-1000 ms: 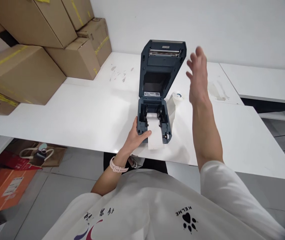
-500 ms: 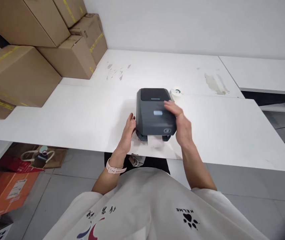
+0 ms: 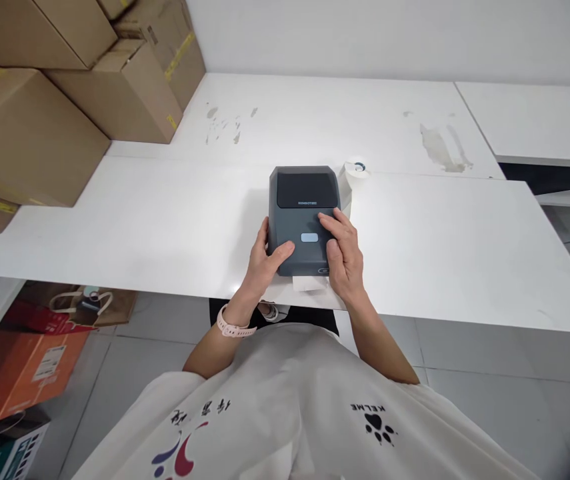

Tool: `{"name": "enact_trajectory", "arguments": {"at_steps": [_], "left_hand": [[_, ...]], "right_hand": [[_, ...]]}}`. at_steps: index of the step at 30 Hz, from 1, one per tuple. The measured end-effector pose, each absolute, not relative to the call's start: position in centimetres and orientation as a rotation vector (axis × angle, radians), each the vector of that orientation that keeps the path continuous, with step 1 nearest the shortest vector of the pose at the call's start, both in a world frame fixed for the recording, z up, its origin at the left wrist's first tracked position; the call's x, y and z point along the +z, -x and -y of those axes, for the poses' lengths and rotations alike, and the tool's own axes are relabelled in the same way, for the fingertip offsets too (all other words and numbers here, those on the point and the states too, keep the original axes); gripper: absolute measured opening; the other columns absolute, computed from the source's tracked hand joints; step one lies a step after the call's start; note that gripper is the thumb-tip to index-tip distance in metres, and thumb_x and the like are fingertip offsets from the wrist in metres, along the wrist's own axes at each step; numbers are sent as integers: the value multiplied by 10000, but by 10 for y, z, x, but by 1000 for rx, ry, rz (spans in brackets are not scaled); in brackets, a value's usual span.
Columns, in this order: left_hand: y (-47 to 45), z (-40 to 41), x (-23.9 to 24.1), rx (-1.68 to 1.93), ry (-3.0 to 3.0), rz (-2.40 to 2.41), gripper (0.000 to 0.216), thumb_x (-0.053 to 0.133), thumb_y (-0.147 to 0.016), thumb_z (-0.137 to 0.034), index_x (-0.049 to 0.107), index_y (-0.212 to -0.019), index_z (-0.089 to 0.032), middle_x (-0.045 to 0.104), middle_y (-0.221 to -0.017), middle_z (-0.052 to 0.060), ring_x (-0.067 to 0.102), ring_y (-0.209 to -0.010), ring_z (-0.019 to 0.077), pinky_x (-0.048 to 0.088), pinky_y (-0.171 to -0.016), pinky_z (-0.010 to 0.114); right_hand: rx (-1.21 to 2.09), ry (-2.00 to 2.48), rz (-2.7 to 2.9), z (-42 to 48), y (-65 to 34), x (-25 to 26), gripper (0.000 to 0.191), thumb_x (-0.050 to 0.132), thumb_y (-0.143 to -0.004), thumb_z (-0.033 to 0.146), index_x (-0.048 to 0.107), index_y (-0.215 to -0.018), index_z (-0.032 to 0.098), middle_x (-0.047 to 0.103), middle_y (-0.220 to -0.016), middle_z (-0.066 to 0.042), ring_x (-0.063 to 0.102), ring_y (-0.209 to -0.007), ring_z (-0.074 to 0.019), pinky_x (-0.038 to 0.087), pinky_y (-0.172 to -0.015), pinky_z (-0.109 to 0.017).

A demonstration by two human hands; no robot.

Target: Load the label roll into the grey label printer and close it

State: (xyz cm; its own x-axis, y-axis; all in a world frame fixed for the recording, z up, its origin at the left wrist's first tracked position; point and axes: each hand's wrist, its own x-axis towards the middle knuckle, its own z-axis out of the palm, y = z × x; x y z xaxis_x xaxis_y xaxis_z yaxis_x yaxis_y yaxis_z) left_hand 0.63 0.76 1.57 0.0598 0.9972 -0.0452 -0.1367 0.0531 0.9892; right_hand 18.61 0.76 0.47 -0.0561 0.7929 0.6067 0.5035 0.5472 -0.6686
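Observation:
A dark blue-grey label printer (image 3: 299,257) stands on the white table, its black window panel facing up at the far end. My left hand (image 3: 263,265) grips its left side, thumb on top of the cover and fingers down along the edge. On the right part of the cover rests my right hand (image 3: 345,259), fingers stretched toward the light blue button (image 3: 309,237) and thumb bent. A white paper strip (image 3: 309,283) sticks out of the printer's near side. Behind it on the right lies a roll of white labels (image 3: 355,169), with its strip running toward the printer.
Cardboard boxes (image 3: 29,137) are stacked at the left of the table (image 3: 429,260). A white wall rises behind. Below on the left are an orange box (image 3: 27,367) and a paper bag (image 3: 119,310). The table's near edge runs close to my body.
My left thumb has come onto the cover, and my right hand has shifted left over its top. The printer's cover now sits lower over the dark base. The view has shifted slightly.

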Motion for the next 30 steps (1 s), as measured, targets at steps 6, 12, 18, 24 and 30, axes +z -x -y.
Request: {"name": "enact_trajectory", "arguments": {"at_steps": [6,12,18,24,30], "left_hand": [[-17,53,-9,1532,-1012,-1599,341,675,-880,-550,664,-893,-209,676,-850,30,632,-819,164,527,-760,300],[-31,62,-7,926,-829,-1124,471,659,-866,-553,658,-595,-167,597,-536,-7,399,-400,53,313,-448,245],[-24,55,1,882,-897,-1116,463,677,-870,-508,638,-560,-166,617,-520,-5,372,-371,37,262,-420,235],[-11,59,-2,1363,-984,-1247,488,597,-937,-448,619,-525,-188,454,-458,-32,389,-442,74,314,-466,243],[12,36,2,1699,-965,-1301,380,546,-953,-349,670,-630,-195,516,-557,-12,452,-526,98,372,-505,237]], "right_hand": [[368,1051,1669,-7,-184,5,310,387,-1084,314,607,-1302,294,683,-1394,-58,461,-1504,-257,410,-1217,-556],[360,1081,1670,-8,-185,6,273,401,-1073,321,634,-1210,279,699,-1360,-67,470,-1494,-261,408,-1211,-556],[46,1032,1876,-11,-193,0,287,497,-1030,419,705,-1170,278,683,-1397,-71,517,-1443,-298,406,-1186,-518],[-86,1136,2025,-6,-195,10,268,467,-1050,421,675,-1166,299,669,-1428,-35,418,-1517,-298,166,-1282,-565],[187,1074,1873,5,-199,-4,559,340,-1035,623,442,-1486,309,295,-1704,-94,291,-1582,-335,353,-1214,-604]]}}
